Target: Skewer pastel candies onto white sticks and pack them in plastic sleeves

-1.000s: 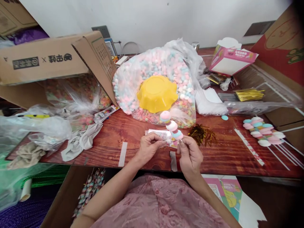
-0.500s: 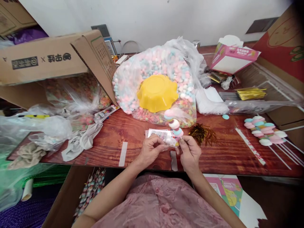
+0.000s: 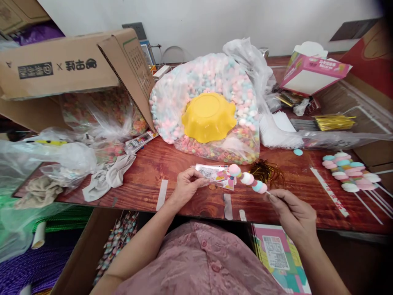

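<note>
Between thumb and fingers, my left hand (image 3: 188, 186) pinches a clear printed plastic bag (image 3: 206, 172). My right hand (image 3: 294, 213) grips the thin white stick of a marshmallow skewer (image 3: 246, 178), which slants up to the left. Pink, white and blue marshmallows are threaded on it, and its tip overlaps the right end of the bag; I cannot tell whether it is inside. Behind the skewer lies a bunch of gold twist ties (image 3: 266, 172). More marshmallow skewers (image 3: 350, 171) rest in a pile at the right.
A large bag of marshmallows (image 3: 166, 102) stands at the back with a yellow bowl (image 3: 208, 116) upside down on it. To the left are a cardboard box (image 3: 61, 61) and a grey cloth (image 3: 110, 178). A pink carton (image 3: 316, 73) and white bags (image 3: 278, 131) are at the right.
My right hand has moved right, away from my left hand, and now holds the skewer by its stick end. The skewer has swung from steep to a flatter slant. The left hand keeps the bag.
</note>
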